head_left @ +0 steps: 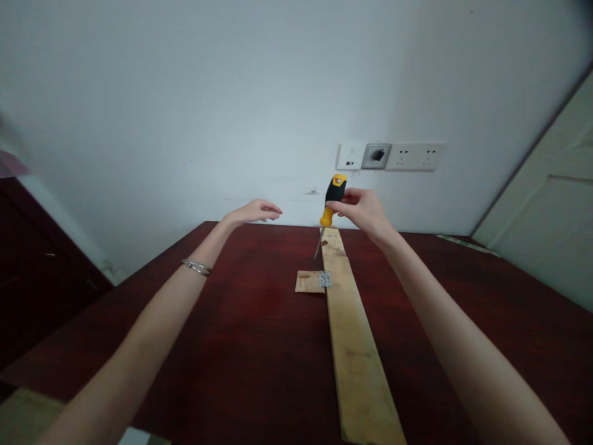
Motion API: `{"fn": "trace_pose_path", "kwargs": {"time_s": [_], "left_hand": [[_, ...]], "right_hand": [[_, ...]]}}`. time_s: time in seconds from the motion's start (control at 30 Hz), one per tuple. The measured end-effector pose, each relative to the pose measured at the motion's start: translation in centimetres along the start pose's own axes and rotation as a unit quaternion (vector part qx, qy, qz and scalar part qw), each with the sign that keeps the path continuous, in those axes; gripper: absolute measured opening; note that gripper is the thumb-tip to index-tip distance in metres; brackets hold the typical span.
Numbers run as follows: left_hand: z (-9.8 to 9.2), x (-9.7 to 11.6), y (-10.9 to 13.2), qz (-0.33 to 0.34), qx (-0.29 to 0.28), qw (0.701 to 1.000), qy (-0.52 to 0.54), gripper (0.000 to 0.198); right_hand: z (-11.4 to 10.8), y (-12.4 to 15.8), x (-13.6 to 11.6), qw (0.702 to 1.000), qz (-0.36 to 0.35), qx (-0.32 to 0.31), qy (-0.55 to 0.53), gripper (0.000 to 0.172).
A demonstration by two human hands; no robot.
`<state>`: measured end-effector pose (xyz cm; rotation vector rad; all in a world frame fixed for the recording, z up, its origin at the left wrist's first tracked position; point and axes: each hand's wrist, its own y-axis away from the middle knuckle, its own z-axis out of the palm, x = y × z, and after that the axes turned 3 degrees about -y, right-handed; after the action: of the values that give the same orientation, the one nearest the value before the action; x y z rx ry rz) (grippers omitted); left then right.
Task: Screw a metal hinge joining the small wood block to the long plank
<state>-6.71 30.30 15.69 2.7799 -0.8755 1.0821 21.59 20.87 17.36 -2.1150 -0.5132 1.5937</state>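
Observation:
My right hand (364, 210) grips a screwdriver (334, 196) by its black and yellow handle, its thin metal shaft slanting down to the left. The tip hangs near the far end of a long wooden board (359, 346). On the board's left edge, a metal hinge (325, 279) joins it to a small wooden piece (309, 282). My left hand (257, 211) hovers to the left of the screwdriver, fingers loosely stretched out and holding nothing. A silver bracelet (197, 267) circles the left wrist.
The dark red table (231, 346) meets a white wall (208, 99) at the back. Sockets and switches (412, 157) sit on that wall. At the right is a pale door (560, 191). A thin strip (467, 245) lies at the table's back right.

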Motion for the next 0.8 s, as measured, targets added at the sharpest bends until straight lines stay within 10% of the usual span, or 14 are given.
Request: {"fn": "trace_pose_path", "kwargs": {"time_s": [0.17,0.4,0.8], "left_hand": [[4.8,-0.1,0.1,0.022,-0.108,0.989,0.102,0.048],[10.8,0.0,0.2,0.019,-0.255,0.962,-0.095,0.075],[14.1,2.1,2.1,-0.007,-0.281,0.929,-0.241,0.109]], "right_hand": [[-1.6,0.6,1.7,0.996,-0.06,0.039,-0.047,0.033],[-1.1,1.5,3.8,0.995,-0.084,0.023,-0.039,0.06],[-0.5,2.5,5.1,0.993,-0.101,-0.005,-0.053,0.073]]}}
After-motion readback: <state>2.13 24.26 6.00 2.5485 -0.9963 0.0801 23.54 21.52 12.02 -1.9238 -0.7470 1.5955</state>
